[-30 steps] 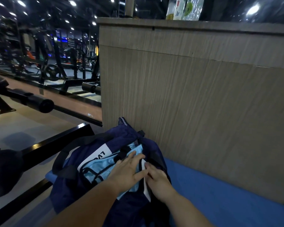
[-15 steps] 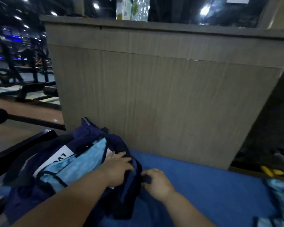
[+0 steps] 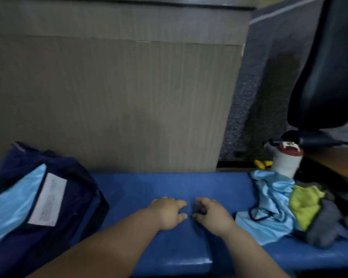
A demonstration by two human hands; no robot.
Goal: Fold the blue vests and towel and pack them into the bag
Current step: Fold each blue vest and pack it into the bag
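1. Here, we see both of our hands over the middle of the blue padded tabletop [image 3: 141, 189], close together but not touching.
2. Our left hand [image 3: 166, 213] lies palm down, its fingers [image 3: 179, 203] released and relaxed, tips on the blue surface, grasping nothing.
3. Our right hand [image 3: 212, 215] sits just beside it, its fingers [image 3: 204, 203] loosely curled under. We see nothing in them, only a dark blurred shadow beneath.
4. At the left end we find the navy bag [image 3: 72, 177] lying open, well apart from the hands.
5. Inside it a light blue vest [image 3: 12, 205] lies flat, with a white label [image 3: 48, 199] just beside it.
6. At the right end a second light blue vest [image 3: 269, 201] with dark trim lies crumpled, not yet folded.
7. Touching its right edge we see a yellow-green cloth [image 3: 303, 205], and a grey cloth [image 3: 325, 225] lies against that.
8. Behind this heap a white bottle [image 3: 286, 164] with a red lid stands upright, and a small yellow object [image 3: 262, 163] lies just left of it.
9. A wood-grain panel [image 3: 119, 97] rises behind the tabletop, and a dark chair back [image 3: 329, 67] stands at the far right.
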